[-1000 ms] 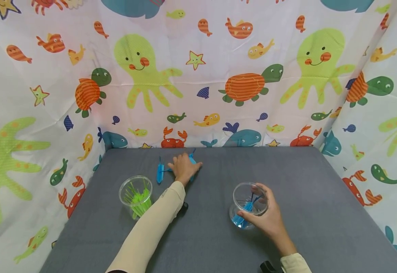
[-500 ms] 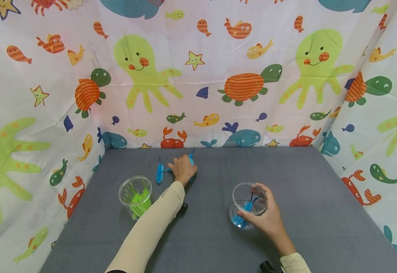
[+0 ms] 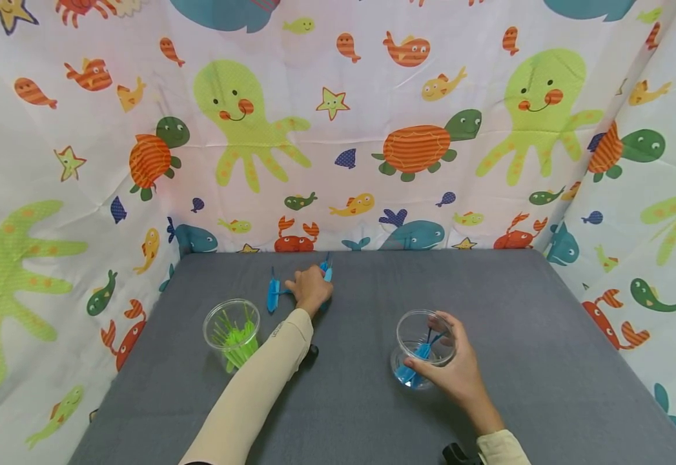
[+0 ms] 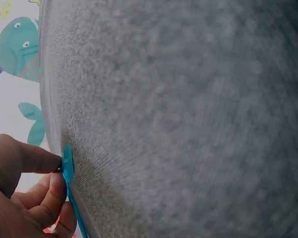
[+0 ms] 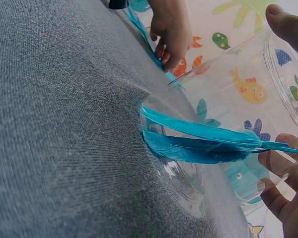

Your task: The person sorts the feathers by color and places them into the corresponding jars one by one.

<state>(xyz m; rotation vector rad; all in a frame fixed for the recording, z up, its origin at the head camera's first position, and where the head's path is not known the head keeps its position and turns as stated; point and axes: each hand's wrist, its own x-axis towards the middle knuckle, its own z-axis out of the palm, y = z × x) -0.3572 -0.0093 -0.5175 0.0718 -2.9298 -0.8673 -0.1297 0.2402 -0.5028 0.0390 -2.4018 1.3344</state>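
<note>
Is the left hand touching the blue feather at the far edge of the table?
Touching. In the left wrist view, the left hand pinches the blue feather between thumb and forefinger, with no gap between skin and feather.

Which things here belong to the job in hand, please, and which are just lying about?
In use: left hand pinching a blue pick; right hand holding the clear cup with blue picks; another loose blue pick.
Lying about: cup of green picks; grey cloth; sea-animal backdrop.

Grey table (image 3: 547, 361): left hand (image 3: 310, 288) pinching blue pick (image 3: 327, 274); right hand (image 3: 456, 371) gripping clear cup (image 3: 425, 345); green-pick cup (image 3: 231, 334).
</note>
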